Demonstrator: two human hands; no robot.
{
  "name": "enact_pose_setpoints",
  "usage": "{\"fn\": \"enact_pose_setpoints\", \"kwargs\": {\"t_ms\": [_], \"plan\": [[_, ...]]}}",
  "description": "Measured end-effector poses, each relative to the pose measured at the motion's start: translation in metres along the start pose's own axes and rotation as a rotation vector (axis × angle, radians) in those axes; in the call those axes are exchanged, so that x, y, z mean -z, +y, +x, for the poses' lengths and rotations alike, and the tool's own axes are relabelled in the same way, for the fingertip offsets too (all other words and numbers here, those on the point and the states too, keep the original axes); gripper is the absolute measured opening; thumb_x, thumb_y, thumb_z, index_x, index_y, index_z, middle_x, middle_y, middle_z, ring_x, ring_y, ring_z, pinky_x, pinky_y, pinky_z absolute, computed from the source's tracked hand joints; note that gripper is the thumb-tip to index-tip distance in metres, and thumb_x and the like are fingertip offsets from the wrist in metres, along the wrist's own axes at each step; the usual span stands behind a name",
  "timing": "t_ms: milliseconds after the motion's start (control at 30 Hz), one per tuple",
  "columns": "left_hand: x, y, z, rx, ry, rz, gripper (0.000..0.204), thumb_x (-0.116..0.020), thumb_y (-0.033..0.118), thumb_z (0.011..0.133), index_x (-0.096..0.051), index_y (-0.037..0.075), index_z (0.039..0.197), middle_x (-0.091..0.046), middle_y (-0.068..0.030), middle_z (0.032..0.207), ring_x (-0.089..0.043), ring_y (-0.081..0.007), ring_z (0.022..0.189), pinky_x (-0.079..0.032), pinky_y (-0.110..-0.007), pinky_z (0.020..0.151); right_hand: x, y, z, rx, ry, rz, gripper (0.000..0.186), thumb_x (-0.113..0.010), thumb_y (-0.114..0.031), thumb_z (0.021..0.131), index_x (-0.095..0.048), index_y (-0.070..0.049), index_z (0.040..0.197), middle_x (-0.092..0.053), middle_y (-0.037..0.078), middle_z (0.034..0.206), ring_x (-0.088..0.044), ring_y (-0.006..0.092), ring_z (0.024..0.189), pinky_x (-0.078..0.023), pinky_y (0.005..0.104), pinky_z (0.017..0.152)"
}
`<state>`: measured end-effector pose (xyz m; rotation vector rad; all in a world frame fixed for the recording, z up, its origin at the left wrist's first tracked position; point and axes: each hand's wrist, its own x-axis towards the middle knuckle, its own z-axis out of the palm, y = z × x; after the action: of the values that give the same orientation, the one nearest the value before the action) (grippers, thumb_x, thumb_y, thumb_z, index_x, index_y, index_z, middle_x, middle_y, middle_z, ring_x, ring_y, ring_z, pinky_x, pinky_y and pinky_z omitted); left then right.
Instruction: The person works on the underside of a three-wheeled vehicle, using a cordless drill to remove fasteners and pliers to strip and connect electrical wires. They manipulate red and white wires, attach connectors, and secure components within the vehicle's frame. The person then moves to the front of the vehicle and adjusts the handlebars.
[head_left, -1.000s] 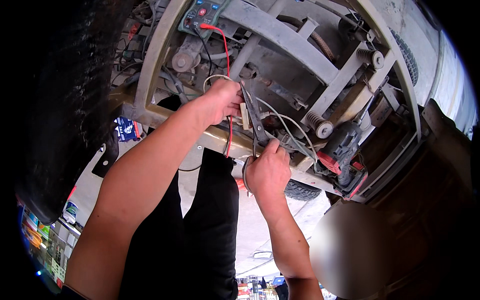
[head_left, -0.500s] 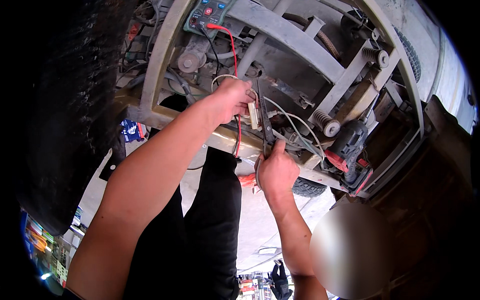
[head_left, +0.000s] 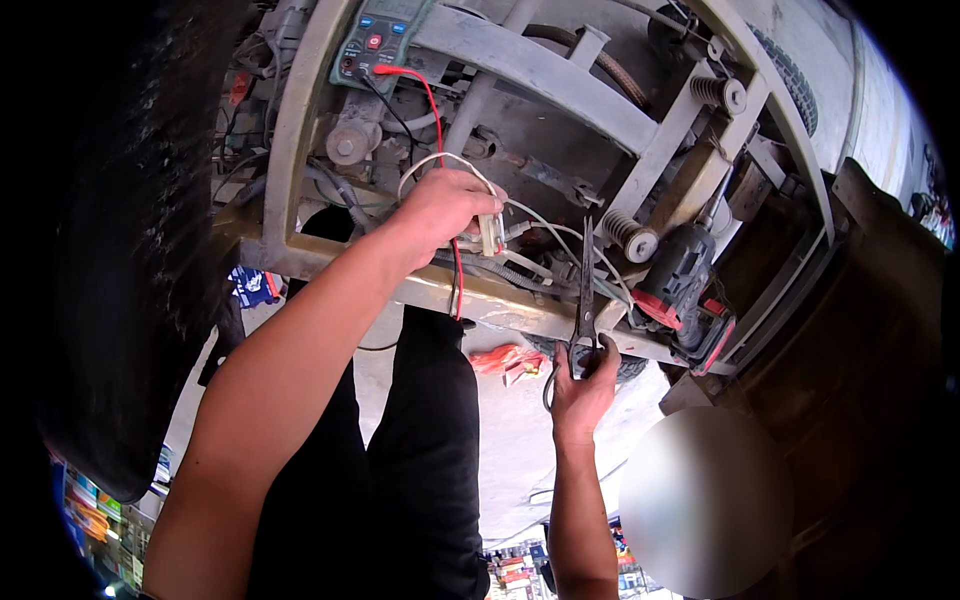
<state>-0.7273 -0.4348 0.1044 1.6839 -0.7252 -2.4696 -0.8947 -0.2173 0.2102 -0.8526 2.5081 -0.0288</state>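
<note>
White connector (head_left: 490,233) pinched in closed left hand (head_left: 440,208); right hand (head_left: 583,390) gripping dark pliers (head_left: 585,300).

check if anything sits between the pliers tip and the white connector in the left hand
Nothing solid that I can see. The pliers in the right hand point up, with only thin white wires crossing the gap toward the white connector held by the left hand.

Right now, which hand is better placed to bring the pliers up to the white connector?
The right hand, probably: it grips the pliers by the handles, tips pointing up beside the white connector. The left hand is occupied pinching that connector and its wires.
</note>
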Motion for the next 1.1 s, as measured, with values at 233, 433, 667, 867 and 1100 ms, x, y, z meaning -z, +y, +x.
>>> {"fn": "enact_pose_setpoints", "kwargs": {"t_ms": [233,433,667,867,1100], "plan": [[-0.002,0.005,-0.002,0.003,0.022,-0.014,0.018,-0.067,0.008,0.085,-0.069,-0.002,0.1,-0.07,-0.0104,0.093,-0.068,-0.0193,0.085,-0.055,-0.032,0.076,0.009,0.066,0.02,0.217,0.058,-0.096,0.048,-0.073,-0.009,0.081,-0.052,0.0,0.124,-0.057,0.02,0.114,-0.053,0.0375,0.103,-0.044,0.0435,0.091],[-0.001,0.014,-0.007,0.087,0.031,-0.028,0.019,-0.065,0.01,0.088,-0.065,-0.005,0.1,-0.069,-0.0148,0.097,-0.069,-0.0241,0.088,-0.056,-0.035,0.085,0.025,0.034,0.031,0.298,0.087,-0.046,0.032,-0.064,-0.001,0.084,-0.056,0.001,0.115,-0.06,0.019,0.107,-0.054,0.0371,0.1,-0.043,0.0451,0.09],[-0.001,0.023,-0.006,0.116,0.042,0.071,0.016,-0.064,0.008,0.087,-0.064,-0.005,0.097,-0.068,-0.015,0.094,-0.069,-0.0243,0.086,-0.057,-0.036,0.085,-0.006,-0.081,0.022,0.221,-0.069,0.557,0.021,-0.06,-0.001,0.087,-0.061,0.002,0.107,-0.064,0.019,0.099,-0.063,0.035,0.088,-0.051,0.0423,0.078],[-0.001,0.025,-0.009,0.121,0.061,0.075,0.015,-0.064,0.008,0.088,-0.065,-0.004,0.097,-0.068,-0.0149,0.095,-0.069,-0.0231,0.086,-0.057,-0.035,0.084,-0.047,-0.153,0.064,0.156,-0.254,0.248,0.024,-0.059,-0.007,0.088,-0.063,0.001,0.11,-0.066,0.024,0.096,-0.065,0.0415,0.089,-0.052,0.0469,0.078],[0.014,0.024,-0.012,0.142,-0.014,-0.021,0.015,-0.061,0.006,0.091,-0.063,-0.007,0.098,-0.068,-0.0174,0.097,-0.07,-0.025,0.088,-0.057,-0.036,0.084,-0.049,-0.156,0.074,0.013,-0.372,0.316,0.02,-0.06,-0.013,0.088,-0.07,-0.001,0.101,-0.068,0.026,0.09,-0.066,0.0418,0.09,-0.052,0.0472,0.081]]}}
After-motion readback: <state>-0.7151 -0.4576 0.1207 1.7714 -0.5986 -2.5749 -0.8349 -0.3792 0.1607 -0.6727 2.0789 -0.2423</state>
